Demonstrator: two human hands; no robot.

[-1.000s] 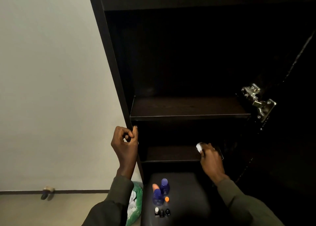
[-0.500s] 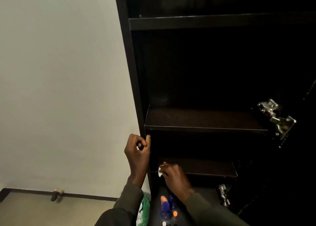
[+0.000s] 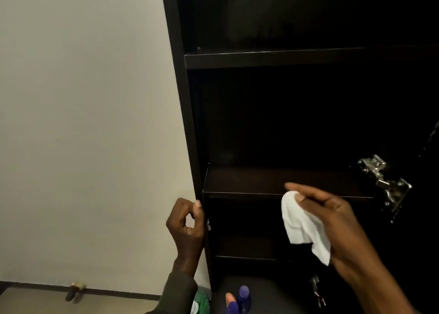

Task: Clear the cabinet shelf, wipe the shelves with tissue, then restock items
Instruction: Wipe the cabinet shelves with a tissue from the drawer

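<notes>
A dark cabinet stands open with bare shelves. My right hand (image 3: 337,228) is raised in front of the middle shelf (image 3: 249,183) and holds a white tissue (image 3: 301,225) that hangs down from its fingers. My left hand (image 3: 186,228) is curled around the front edge of the cabinet's left side panel (image 3: 183,123), below that shelf's level. A lower shelf (image 3: 242,247) shows beneath. Purple bottles (image 3: 242,299) and an orange-capped item (image 3: 229,298) stand on a dark stool at the bottom.
A metal door hinge (image 3: 384,183) sticks out at the right of the middle shelf; another hinge (image 3: 317,290) sits lower. A pale wall fills the left. A green bag (image 3: 200,301) lies by the stool. A door stop (image 3: 74,290) sits by the baseboard.
My right hand has come up from the lower shelf to the front of the middle shelf, with the tissue now hanging loose. My view has tilted up. My left hand has stayed on the panel.
</notes>
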